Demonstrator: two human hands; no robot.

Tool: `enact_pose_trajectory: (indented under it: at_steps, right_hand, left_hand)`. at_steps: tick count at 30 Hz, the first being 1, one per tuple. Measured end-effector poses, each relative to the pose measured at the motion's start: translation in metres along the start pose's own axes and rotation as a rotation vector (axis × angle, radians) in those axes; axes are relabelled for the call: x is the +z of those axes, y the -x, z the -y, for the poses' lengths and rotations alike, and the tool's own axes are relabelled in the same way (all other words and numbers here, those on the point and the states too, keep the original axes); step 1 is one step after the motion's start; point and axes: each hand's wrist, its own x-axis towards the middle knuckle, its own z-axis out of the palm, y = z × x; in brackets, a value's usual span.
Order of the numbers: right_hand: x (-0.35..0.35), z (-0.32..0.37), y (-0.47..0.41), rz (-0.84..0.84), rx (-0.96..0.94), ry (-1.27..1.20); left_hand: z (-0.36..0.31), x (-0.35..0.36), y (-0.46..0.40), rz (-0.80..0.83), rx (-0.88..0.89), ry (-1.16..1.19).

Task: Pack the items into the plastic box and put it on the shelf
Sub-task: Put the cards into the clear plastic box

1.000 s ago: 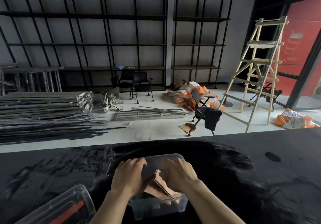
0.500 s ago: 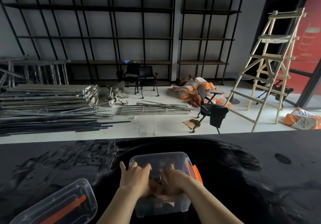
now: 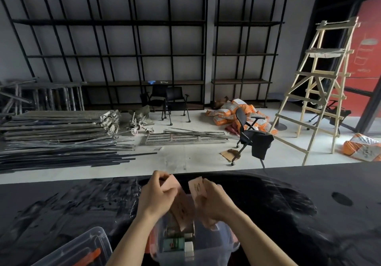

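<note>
Two pinkish cards (image 3: 197, 187), long axes upright, each pinched by one hand (image 3: 156, 195) above the plastic box (image 3: 206, 251).

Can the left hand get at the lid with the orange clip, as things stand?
Probably not right away: the left hand is shut on brown cards above the plastic box. The lid lies uncovered beside that forearm, so once the hand is empty the path looks free.

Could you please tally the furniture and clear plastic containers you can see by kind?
Clear containers: 2 (box, lid)
Black chairs: 3 ()
Wooden ladder: 1
Black shelf units: 2 ()
Total: 8
</note>
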Motion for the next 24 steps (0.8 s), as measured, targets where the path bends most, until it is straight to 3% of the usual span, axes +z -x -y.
enact_pose_trajectory:
  at_steps: [3,5,6,8,13,16,19,22,24]
  right_hand:
    - [-0.012,0.007,-0.005,-0.208,0.042,-0.546]
    - [-0.014,0.020,-0.005,-0.145,0.029,-0.924]
    - [-0.014,0.027,-0.004,-0.125,-0.024,-0.987]
    - [-0.010,0.038,-0.004,-0.098,-0.119,-0.983]
    - [-0.010,0.051,-0.001,-0.001,-0.100,-0.987]
    - [-0.010,0.051,0.000,-0.007,-0.064,-0.778]
    - [-0.006,0.050,0.000,-0.032,-0.140,-0.818]
    - [-0.007,0.043,-0.001,-0.109,-0.178,-0.860]
    - [-0.006,0.040,0.000,-0.103,-0.098,-1.024]
  left_hand:
    - [-0.008,-0.004,-0.009,-0.134,-0.040,0.162]
    - [-0.017,0.000,-0.013,-0.195,-0.058,0.283]
    - [-0.022,0.005,-0.014,-0.218,-0.049,0.333]
    - [-0.030,0.015,-0.016,-0.227,-0.035,0.387]
    - [-0.049,0.030,-0.009,-0.201,0.034,0.641]
    - [-0.058,0.033,-0.005,-0.094,0.042,0.741]
    - [-0.060,0.033,-0.008,-0.003,-0.049,0.936]
    - [-0.057,0.027,-0.016,-0.097,-0.009,0.883]
    - [-0.055,0.022,-0.024,-0.228,-0.050,0.856]
